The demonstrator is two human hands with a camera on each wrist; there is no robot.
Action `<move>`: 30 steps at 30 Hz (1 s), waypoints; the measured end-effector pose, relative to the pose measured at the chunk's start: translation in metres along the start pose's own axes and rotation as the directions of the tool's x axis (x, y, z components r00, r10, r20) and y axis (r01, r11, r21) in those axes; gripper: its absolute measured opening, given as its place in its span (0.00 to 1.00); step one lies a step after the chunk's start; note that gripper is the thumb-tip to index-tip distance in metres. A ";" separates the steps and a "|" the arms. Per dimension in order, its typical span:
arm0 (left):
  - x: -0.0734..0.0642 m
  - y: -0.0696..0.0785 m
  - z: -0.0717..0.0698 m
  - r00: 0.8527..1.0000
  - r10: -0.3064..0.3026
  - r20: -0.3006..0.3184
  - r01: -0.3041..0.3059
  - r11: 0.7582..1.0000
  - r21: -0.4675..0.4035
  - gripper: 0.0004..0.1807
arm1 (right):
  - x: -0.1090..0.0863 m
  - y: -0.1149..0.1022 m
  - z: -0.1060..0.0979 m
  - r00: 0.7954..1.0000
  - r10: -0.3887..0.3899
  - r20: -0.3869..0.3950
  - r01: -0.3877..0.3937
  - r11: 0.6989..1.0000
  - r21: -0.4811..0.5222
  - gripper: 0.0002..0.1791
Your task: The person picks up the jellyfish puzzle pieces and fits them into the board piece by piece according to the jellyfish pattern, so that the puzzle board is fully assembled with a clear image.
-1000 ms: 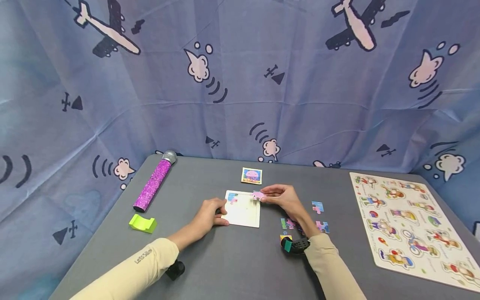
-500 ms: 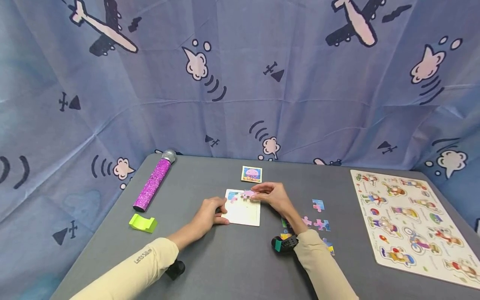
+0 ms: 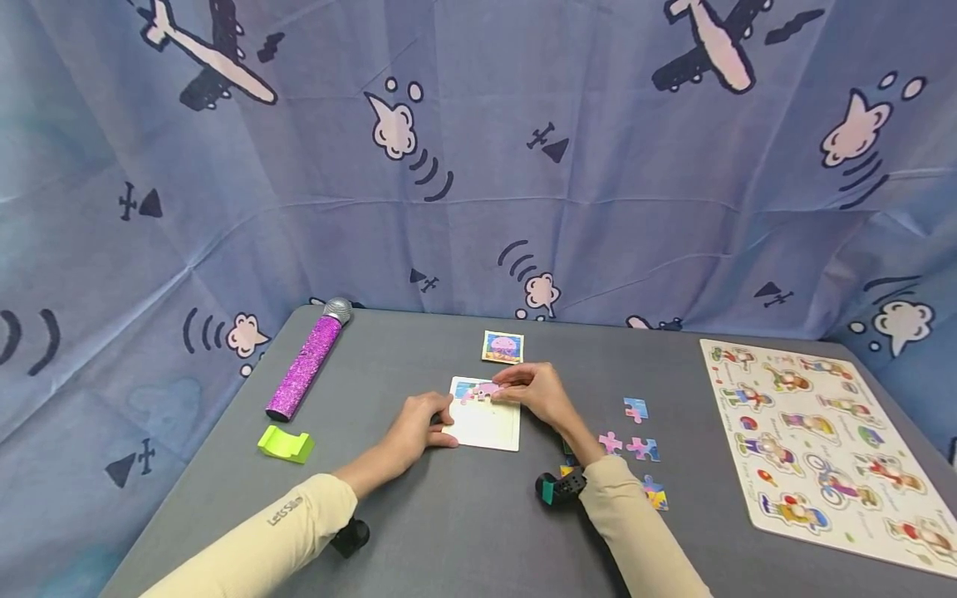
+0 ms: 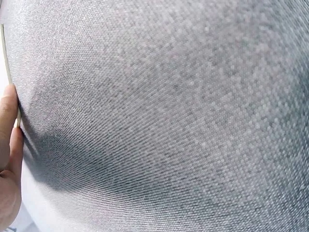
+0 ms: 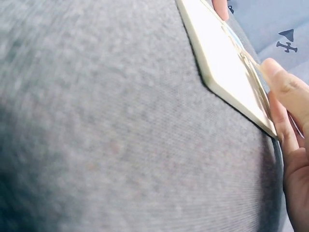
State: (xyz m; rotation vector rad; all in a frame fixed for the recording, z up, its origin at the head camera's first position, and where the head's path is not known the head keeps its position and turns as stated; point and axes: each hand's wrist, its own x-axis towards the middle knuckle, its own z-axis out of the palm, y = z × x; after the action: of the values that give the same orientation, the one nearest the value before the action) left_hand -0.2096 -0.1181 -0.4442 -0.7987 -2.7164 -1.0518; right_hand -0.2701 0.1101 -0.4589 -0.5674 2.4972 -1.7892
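Observation:
A white square puzzle board lies at the middle of the table. My left hand grips its left edge between thumb and fingers. A blue-and-pink jigsaw piece sits in the board's far left corner. My right hand pinches a pink jigsaw piece over the far edge, right beside that corner piece; whether the two interlock I cannot tell. In the right wrist view the thumb and fingers are at the board's edge. Only part of the left hand shows in the left wrist view.
Behind the board lies a small jellyfish picture card. Several loose jigsaw pieces lie right, some partly hidden by my right arm. A glittery purple microphone and a lime-green block are left; a large picture board is far right.
My right hand has carried the pink piece leftward across the board's far edge to beside the corner piece. The left hand has stayed on the board's left edge.

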 end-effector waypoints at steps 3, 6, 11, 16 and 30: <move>-0.001 0.000 0.000 1.000 0.001 -0.005 -0.001 1.000 -0.011 0.17 | 0.002 -0.001 0.002 0.999 -0.036 0.002 0.036 0.998 -0.050 0.12; -0.001 0.000 0.000 1.000 0.011 -0.013 -0.011 1.000 -0.018 0.16 | 0.003 -0.002 0.004 0.998 -0.061 0.009 0.062 0.993 -0.099 0.12; -0.002 0.001 -0.001 1.000 0.028 -0.013 -0.028 0.999 -0.042 0.16 | 0.003 -0.007 0.006 0.999 -0.054 -0.001 0.053 0.984 -0.171 0.11; -0.002 0.003 -0.004 0.999 0.030 -0.010 -0.030 0.999 -0.044 0.15 | 0.004 -0.013 0.007 0.999 -0.048 -0.002 0.045 0.967 -0.251 0.11; -0.003 0.005 -0.004 0.999 0.044 -0.021 -0.044 0.998 -0.034 0.15 | 0.003 -0.017 0.009 0.998 -0.058 0.027 0.064 0.938 -0.340 0.12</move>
State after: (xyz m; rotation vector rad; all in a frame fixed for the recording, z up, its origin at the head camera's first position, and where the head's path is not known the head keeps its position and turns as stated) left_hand -0.2046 -0.1193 -0.4389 -0.8441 -2.6580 -1.0944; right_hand -0.2664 0.0960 -0.4463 -0.6736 2.8273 -1.3621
